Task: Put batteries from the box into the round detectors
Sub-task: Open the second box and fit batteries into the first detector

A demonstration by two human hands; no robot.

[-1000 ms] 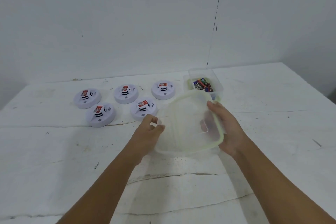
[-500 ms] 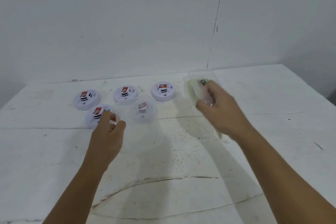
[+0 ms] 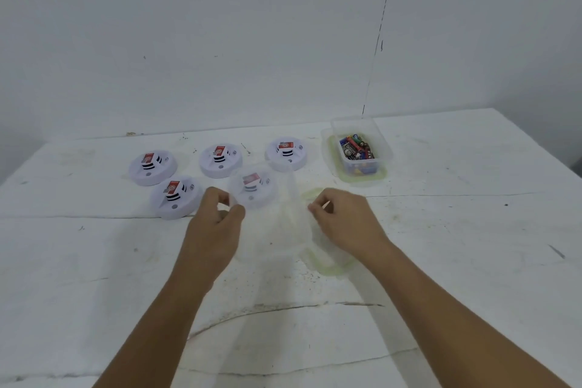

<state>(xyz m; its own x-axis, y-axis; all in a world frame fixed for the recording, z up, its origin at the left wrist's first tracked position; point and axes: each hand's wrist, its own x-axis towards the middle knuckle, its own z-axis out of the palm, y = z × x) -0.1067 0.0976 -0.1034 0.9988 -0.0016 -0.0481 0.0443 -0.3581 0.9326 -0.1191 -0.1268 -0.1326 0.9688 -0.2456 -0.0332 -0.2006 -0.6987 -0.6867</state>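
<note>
Both hands are holding a clear lid point(image 3: 283, 230) just above the white table point(image 3: 472, 246), in front of the person. The left hand point(image 3: 214, 230) is pinching the lid's left edge with curled fingers, and the right hand point(image 3: 343, 224) is gripping its right side, near the pale green rim. The lid is blurred, so its exact tilt is unclear. The box point(image 3: 359, 148) is sitting open at the far right, with batteries point(image 3: 356, 146) lying inside. Five round detectors point(image 3: 220, 159) are lying left of the box; the nearest middle one is showing through the lid.
</note>
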